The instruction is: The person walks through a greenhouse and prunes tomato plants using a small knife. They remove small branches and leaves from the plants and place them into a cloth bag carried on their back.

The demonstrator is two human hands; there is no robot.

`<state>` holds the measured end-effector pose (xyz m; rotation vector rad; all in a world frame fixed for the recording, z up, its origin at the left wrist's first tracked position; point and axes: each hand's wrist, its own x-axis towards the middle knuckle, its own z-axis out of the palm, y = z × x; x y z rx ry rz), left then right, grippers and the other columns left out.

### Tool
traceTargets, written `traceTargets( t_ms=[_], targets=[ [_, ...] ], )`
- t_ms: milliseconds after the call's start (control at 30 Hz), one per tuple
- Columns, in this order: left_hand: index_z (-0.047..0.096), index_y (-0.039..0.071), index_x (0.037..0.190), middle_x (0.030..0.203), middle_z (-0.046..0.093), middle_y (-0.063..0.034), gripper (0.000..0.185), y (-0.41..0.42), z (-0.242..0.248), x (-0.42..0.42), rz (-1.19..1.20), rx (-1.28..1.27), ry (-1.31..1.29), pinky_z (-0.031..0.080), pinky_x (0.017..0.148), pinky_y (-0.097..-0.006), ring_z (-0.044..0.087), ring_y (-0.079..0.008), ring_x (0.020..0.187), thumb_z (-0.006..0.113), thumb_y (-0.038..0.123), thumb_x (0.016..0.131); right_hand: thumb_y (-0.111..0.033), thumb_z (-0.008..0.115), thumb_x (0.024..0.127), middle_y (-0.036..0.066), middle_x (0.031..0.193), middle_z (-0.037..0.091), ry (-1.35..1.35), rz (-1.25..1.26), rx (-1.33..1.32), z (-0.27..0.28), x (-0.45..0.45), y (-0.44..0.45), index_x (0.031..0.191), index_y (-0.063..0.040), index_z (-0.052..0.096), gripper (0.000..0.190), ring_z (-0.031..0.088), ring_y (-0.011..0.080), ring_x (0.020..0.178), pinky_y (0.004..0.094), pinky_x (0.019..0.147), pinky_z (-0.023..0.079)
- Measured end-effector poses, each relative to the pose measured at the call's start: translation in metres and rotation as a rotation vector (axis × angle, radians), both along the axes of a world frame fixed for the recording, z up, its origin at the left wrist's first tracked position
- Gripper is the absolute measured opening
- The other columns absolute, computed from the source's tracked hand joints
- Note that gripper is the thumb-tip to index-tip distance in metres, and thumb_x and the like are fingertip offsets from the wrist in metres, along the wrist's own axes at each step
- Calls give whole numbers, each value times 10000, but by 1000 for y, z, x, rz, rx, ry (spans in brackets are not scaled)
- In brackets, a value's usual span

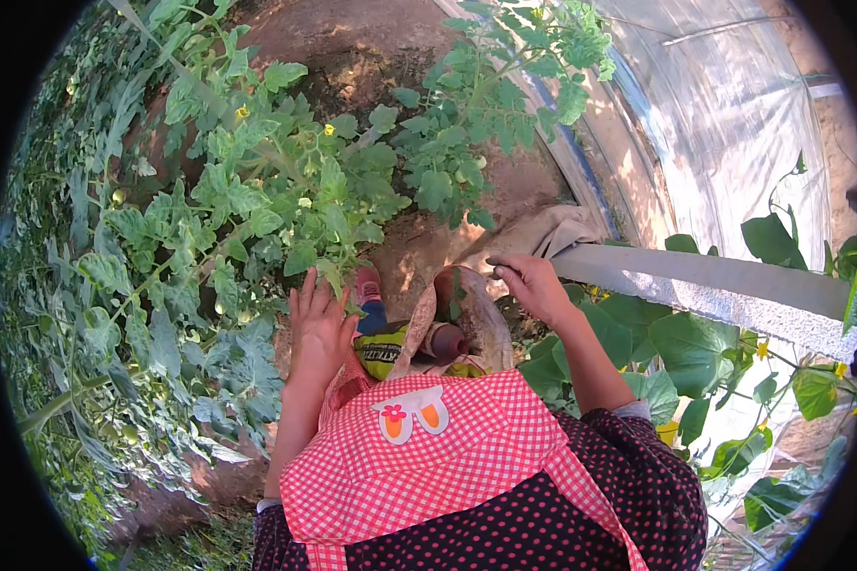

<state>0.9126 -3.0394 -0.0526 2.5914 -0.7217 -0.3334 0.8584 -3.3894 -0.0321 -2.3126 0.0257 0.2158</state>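
My left hand [318,332] is raised at the lower leaves of a tomato plant [328,185], its fingers apart. A leaf hangs by its thumb and forefinger. To the right, my right hand [535,289] has its fingers curled, thumb and forefinger close together, above the rim of a pale cloth bag [489,314]. Whether anything small is pinched there I cannot tell. Some green leaf shows inside the bag's mouth. Beside it sits a rounded brown object [446,342] of unclear kind, next to a yellow-green and black printed sack [380,351].
Dense tomato plants [150,342] fill the left side. A grey-topped ledge [707,278] runs rightward from my right hand, with broad-leaved vines [693,350] below. Plastic sheeting [743,128] lies beyond. A pink shoe [368,285] stands on the soil path [400,264].
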Motion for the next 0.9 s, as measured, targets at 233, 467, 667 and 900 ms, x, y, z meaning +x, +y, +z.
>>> traceTargets(
  t_ms=[233,467,667,900],
  targets=[
    [596,10,1236,1372,457,-228,462,-3,4,-6,15,7,10,235,1103,-580,278,-387,1398,682,197,823,-110,534,878,192,906,642,-3,19,-114,0,-10,1,1077,-47,605,221,610,389,866,454,770,486],
    [580,32,1257,1421,416,-202,480,-2,6,-10,32,33,30,217,1132,-544,271,-367,1406,693,196,819,-184,539,900,203,909,635,4,127,-152,-10,-20,23,1015,-51,600,186,603,400,854,472,761,482],
    [596,74,1256,1534,277,-136,464,-3,7,-14,22,22,-8,211,1144,-521,211,-339,1435,693,220,826,-260,548,918,186,910,644,47,220,-208,-19,-23,45,952,-59,593,209,616,397,843,487,724,492],
    [606,141,1264,1542,217,-193,456,-1,48,-27,49,-125,-91,247,1134,-516,215,-362,1429,693,163,817,-300,575,907,188,920,645,102,352,-275,-18,-16,64,973,-67,603,243,621,394,839,486,726,499]
  ],
)
